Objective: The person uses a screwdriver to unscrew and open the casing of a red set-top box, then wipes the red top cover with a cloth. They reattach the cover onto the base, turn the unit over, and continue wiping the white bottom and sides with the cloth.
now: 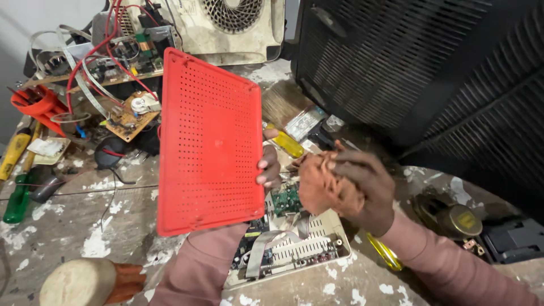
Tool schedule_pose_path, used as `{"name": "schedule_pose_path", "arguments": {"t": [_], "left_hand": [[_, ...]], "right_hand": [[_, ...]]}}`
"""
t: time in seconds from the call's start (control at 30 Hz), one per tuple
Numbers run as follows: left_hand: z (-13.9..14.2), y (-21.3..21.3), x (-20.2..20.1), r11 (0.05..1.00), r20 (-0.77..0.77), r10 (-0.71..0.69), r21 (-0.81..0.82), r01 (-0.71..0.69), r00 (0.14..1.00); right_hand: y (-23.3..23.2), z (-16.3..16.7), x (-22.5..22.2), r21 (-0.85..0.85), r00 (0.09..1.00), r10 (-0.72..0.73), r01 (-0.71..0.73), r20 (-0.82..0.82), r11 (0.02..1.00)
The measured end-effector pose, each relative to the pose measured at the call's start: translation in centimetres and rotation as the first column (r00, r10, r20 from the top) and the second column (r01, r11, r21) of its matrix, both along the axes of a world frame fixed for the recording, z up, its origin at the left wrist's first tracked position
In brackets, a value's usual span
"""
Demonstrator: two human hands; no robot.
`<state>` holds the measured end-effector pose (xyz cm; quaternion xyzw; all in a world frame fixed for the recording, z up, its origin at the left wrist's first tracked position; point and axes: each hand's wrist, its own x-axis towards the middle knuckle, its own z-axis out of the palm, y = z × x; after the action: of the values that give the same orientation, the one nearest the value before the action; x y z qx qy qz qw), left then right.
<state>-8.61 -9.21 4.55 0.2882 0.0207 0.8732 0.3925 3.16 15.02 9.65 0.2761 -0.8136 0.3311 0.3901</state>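
Note:
My left hand (270,168) holds a red perforated plastic panel (209,141) upright by its right edge, fingers curled around the rim. The panel tilts slightly and hides most of my left forearm. My right hand (365,190) grips a crumpled rust-orange cloth (323,184) just to the right of the panel, apart from it. Below both hands lies an opened cream device case (294,249) with a green circuit board (286,198) and a grey ribbon cable inside.
A large black grille cabinet (430,73) fills the upper right. A dirty white fan housing (232,25), loose boards with red wires (122,85), yellow and green screwdrivers (17,170), a brush (283,99) and a wooden mallet (85,281) lie about on the paint-stained bench.

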Motion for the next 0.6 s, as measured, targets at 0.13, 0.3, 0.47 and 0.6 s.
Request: {"name": "schedule_pose_path", "arguments": {"t": [0.13,0.3,0.47,0.6], "left_hand": [[-1.1,0.4,-0.2,1.0,-0.027,0.001,0.031,0.0,1.0],[-2.3,0.5,-1.0,0.996,-0.04,-0.047,0.08,0.051,0.998],[-2.2,0.8,-1.3,0.991,-0.043,-0.093,0.091,0.096,0.995],[-2.0,1.3,-1.9,0.984,-0.054,-0.143,0.101,0.148,0.988]], "right_hand": [[0.0,1.4,-0.2,-0.25,0.953,0.067,0.009,0.294,0.968],[-1.0,5.0,0.0,-0.193,0.946,0.092,-0.032,0.311,0.981],[-5.4,6.8,0.1,0.133,0.977,0.151,-0.172,0.152,0.976],[-9.8,6.4,-0.7,0.362,0.935,0.319,-0.354,0.155,0.862]]}}
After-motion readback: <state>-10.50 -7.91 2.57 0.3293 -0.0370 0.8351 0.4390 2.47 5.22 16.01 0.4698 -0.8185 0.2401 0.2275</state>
